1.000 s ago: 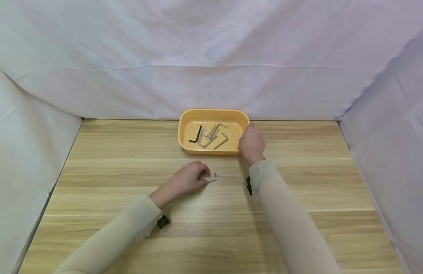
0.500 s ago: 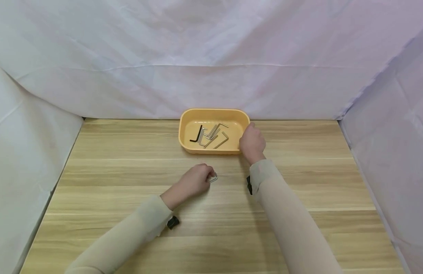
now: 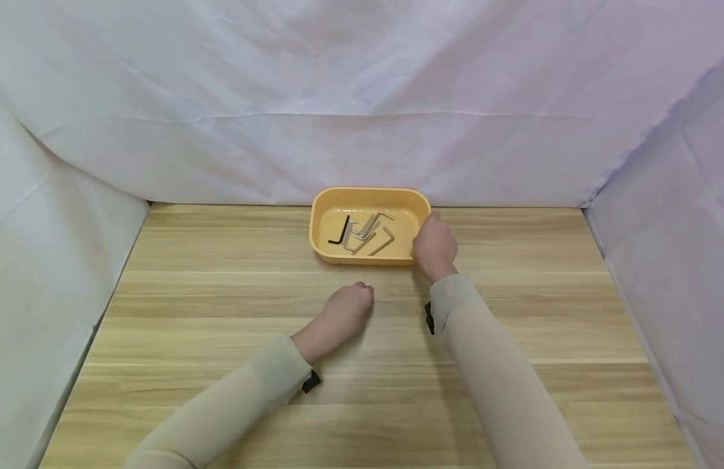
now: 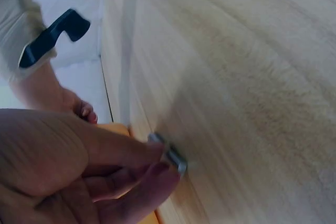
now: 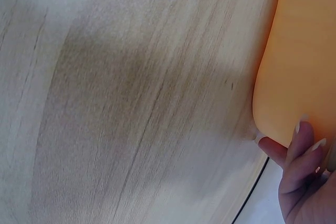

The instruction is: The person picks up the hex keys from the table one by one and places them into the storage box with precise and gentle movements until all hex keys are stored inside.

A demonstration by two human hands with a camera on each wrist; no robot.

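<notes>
The left hand (image 3: 346, 311) pinched a small hex key (image 4: 169, 153) just above the worktop (image 3: 221, 312), a light, stiff, slick metal piece best held along its longer arm, while the right hand (image 3: 435, 246) gripped the rim of the orange tray (image 3: 362, 195) holding more keys (image 3: 364, 233), nothing lying between.

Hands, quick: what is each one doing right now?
Left hand: closed, pinching a small silver L-shaped metal hex key on the wooden table.
Right hand: gripping the orange plastic tray at its rim.
</notes>
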